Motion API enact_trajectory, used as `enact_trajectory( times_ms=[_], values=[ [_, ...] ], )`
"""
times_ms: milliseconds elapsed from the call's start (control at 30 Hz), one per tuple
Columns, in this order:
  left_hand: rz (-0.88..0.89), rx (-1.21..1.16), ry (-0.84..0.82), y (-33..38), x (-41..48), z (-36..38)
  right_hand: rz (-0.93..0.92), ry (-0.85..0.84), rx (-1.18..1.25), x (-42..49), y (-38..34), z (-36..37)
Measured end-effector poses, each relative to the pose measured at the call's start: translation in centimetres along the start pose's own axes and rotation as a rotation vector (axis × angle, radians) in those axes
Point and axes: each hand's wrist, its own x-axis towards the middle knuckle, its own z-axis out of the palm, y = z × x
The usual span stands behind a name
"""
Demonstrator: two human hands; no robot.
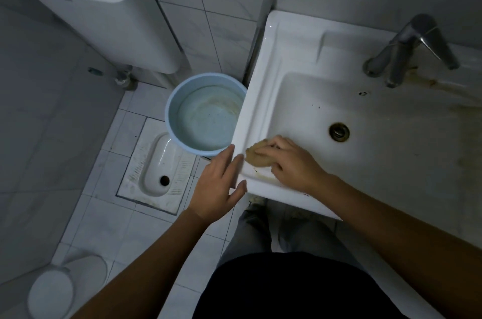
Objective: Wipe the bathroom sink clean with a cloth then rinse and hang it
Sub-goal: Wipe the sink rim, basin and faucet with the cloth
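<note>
**Cloth pressed at the sink's near-left corner**

From my remote seat I see the right hand (pixel 289 162) lying over a crumpled tan cloth (pixel 257 157), fingers bent down around it and thumb tucked at its near side, so the hand grips the cloth and presses it on the inner slope of the white ceramic rectangular sink (pixel 273 57), at the near-left corner of the basin. A brownish smear lies on the rim just near of the cloth.

The left hand (pixel 219 183) holds nothing. Its fingers are straight and spread, with the tips against the sink's outer left edge, beside the cloth.

The round metal drain (pixel 339 131) sits in the basin, right of the cloth and apart from it. The grey metal lever tap (pixel 409 49) stands on the far rim, with rusty streaks running right from its base.

Left of the sink, on the tiled floor, stands a pale blue round plastic bucket (pixel 206 115), its rim just beside the sink's edge. A white squat toilet pan (pixel 159 162) lies near-left of the bucket, and a white wall cistern (pixel 99 13) hangs at the far left.
</note>
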Motion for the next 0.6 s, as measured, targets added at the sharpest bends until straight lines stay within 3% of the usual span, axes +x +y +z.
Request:
enact_trajectory(
  times_ms=[167,233,333,500,600],
  values=[
    [-0.017,0.034,-0.002,0.1,-0.1,0.1,0.349,0.244,0.159,3.0,-0.2,0.3],
    [-0.014,0.041,-0.01,0.1,-0.3,0.2,0.388,0.26,0.155,3.1,-1.4,1.6],
    [-0.008,0.036,-0.013,0.0,-0.3,0.2,0.272,0.175,0.081,1.6,-2.6,2.0],
    [0.011,0.039,-0.024,-0.2,-0.3,0.1,-0.007,-0.124,-0.062,-2.1,-1.9,0.3],
    [0.01,0.047,-0.031,-0.3,-0.2,0.0,0.037,-0.215,0.017,-3.0,-0.4,-1.6]
  ],
)
